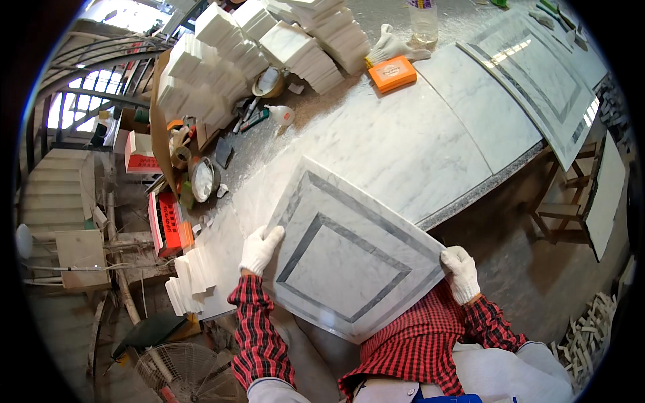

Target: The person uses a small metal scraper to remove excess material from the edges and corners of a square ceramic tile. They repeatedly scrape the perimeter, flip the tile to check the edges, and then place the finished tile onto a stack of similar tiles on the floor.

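Red-checked sleeves come up from the lower edge, w/ both hands in white gloves. Left hand (260, 248) is clamped on the left corner of a square marble tile (349, 252); right hand (461, 272) closed over its right corner. Tile is white w/ two nested grey square borders, held tilted, its far corner over the near edge of the long marble bench (396, 144), near corner overhanging toward the person.

Bench top is pale veined stone, dusty. Farther along it: an orange block (393, 73), a spare white glove (390, 46), a clear plastic bottle (423, 20), and another inlaid slab (537, 74) at the right end. Stacks of white tiles (269, 47) pile up at the far left, w/ small tools beside them.

Below left: a fan (181, 373), red boxes (168, 221), concrete steps (57, 188). Dirt floor right, a wooden stool (561, 201).
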Available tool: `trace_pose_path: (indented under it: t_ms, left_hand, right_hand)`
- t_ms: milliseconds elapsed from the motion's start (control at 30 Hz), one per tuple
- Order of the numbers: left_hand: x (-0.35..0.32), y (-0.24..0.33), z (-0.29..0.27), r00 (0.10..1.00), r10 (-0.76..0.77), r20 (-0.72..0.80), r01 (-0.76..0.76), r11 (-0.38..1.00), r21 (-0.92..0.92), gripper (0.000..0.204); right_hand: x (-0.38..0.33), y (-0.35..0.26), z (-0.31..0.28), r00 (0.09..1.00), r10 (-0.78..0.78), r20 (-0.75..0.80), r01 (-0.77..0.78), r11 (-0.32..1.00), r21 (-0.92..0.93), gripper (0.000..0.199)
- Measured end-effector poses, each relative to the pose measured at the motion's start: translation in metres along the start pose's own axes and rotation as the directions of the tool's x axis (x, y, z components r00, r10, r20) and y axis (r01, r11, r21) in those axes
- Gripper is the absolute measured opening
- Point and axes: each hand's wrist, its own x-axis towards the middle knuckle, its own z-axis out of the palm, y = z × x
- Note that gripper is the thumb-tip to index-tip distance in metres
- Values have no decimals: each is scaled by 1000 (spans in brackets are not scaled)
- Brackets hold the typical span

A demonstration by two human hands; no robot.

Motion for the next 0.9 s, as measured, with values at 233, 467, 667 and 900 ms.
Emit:
trace_pose_path:
  t_ms: [233,467,667,900]
  left_hand:
    - [-41,-24,-4,988,26,-152,-56,980,-192,47]
    - [-112,-54,17,876,-130,-464,-178,808,-562,47]
    - [-146,-48,73,790,-398,-466,-112,654,-748,49]
    - [-133,-48,90,815,-472,-337,-48,524,-850,54]
  right_hand:
    - [-11,-65,33,974,-226,31,227,947,-226,21]
    - [-8,-180,123,856,-407,320,515,730,-450,24]
    - [0,-235,191,741,-386,549,662,554,-505,21]
    - [20,-247,212,676,-452,582,737,388,-554,21]
